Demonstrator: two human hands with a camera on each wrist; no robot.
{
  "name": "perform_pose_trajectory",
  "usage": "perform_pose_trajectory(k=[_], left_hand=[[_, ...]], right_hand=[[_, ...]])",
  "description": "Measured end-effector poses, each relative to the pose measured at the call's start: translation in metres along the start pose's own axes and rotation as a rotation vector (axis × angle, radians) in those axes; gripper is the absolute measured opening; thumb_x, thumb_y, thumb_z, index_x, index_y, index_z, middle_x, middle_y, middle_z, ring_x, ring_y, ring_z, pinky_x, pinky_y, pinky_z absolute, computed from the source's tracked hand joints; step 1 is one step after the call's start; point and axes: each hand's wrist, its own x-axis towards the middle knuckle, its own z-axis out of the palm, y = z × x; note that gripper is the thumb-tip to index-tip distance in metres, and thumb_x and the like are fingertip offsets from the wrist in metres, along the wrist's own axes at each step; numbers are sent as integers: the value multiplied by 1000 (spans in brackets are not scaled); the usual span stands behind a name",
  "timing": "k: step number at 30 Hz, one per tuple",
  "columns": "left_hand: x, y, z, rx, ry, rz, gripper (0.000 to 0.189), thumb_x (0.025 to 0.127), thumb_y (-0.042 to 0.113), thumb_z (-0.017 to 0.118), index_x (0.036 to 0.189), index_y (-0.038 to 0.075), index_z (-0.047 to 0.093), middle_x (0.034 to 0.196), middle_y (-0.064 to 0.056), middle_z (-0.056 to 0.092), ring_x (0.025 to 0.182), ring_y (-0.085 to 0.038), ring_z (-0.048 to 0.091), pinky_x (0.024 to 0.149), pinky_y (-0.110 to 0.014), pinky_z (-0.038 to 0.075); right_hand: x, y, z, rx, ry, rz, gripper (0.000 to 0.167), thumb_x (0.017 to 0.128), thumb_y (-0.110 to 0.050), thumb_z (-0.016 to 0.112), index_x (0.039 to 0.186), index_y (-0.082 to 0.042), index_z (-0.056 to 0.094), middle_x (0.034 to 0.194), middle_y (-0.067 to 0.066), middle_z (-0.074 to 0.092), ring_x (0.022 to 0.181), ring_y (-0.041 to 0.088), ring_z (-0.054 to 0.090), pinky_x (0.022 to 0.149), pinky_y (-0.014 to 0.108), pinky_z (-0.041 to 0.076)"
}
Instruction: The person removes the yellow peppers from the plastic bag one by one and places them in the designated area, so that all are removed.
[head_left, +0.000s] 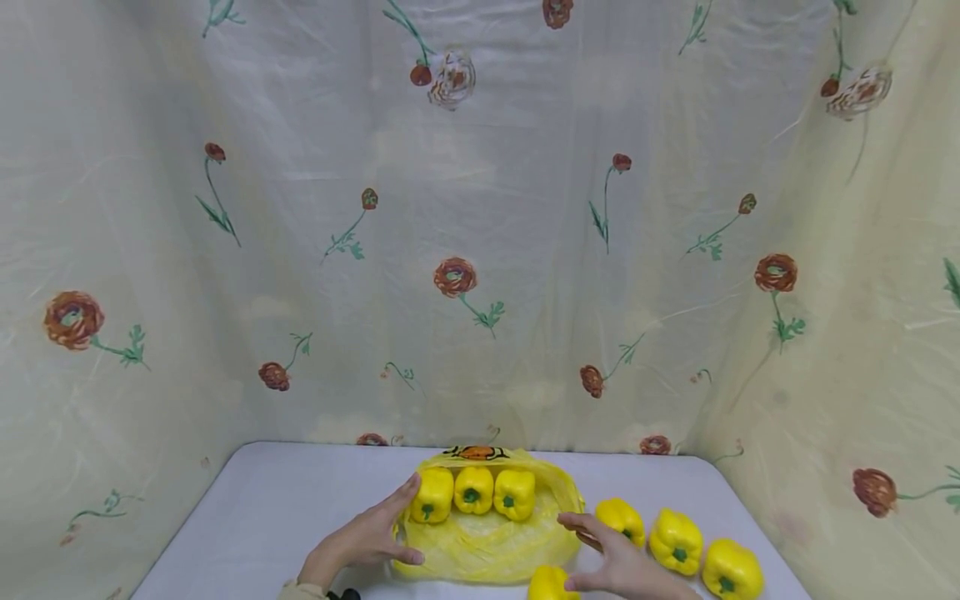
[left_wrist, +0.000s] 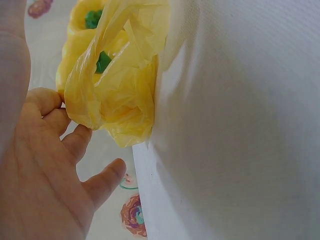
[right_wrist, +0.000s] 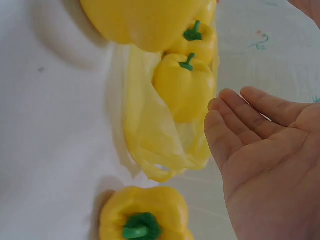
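Note:
A thin yellow plastic bag (head_left: 487, 554) lies spread on the table with its mouth wide, and three yellow bell peppers (head_left: 473, 490) sit in a row inside it. At its left edge is my left hand (head_left: 367, 533), fingers and thumb apart. In the left wrist view its fingertips are right at the bag's crumpled rim (left_wrist: 82, 107). Over on the right, my right hand (head_left: 618, 562) hovers with fingers extended and nothing in its grasp. One more yellow bell pepper (head_left: 551, 583) stands in front of the bag, beside the right thumb.
Several yellow bell peppers (head_left: 677, 542) line the right side of the table, running diagonally toward the front. A white cloth covers the table (head_left: 300, 479). Behind and at both sides hangs a pale curtain (head_left: 525, 333) with a flower print.

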Motion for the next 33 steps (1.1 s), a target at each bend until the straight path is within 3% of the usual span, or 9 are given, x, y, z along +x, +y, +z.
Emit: perform_pose_trajectory(k=[6,15,22,30,33], left_hand=[[0,0,1,-8,-4,-10,114,77,58,72,156,19,1,164,-7,2,147,-39,16,112,-66,23],[1,-1,-1,-11,-6,14,111,79,54,73,156,18,1,163,-7,2,148,-37,14,113,-63,22],[1,0,1,-16,-4,-5,113,77,54,73,156,19,1,164,-7,3,148,-37,15,113,-64,22],[1,-1,1,0,2,-10,113,77,56,73,156,20,2,164,-5,3,148,-36,15,113,-63,24],[1,0,0,-10,-1,-15,113,77,56,73,156,20,2,164,-5,3,148,-36,15,113,-63,23]], right_hand=[[7,-8,-7,-5,55,17,79,85,-35,74,146,-4,35,149,20,40,139,44,32,112,57,29],[16,-19,-17,-50,102,-27,77,85,-32,74,145,-3,35,148,19,41,138,41,35,112,54,31],[26,-16,-23,-85,124,-80,81,85,-32,74,146,1,33,147,22,41,138,42,35,113,47,31],[39,-19,-29,-74,181,39,85,81,-42,75,147,-8,35,151,17,39,140,39,35,114,54,30],[44,-19,-30,-57,193,43,84,81,-41,76,147,-8,35,151,18,38,140,39,34,114,54,29]])
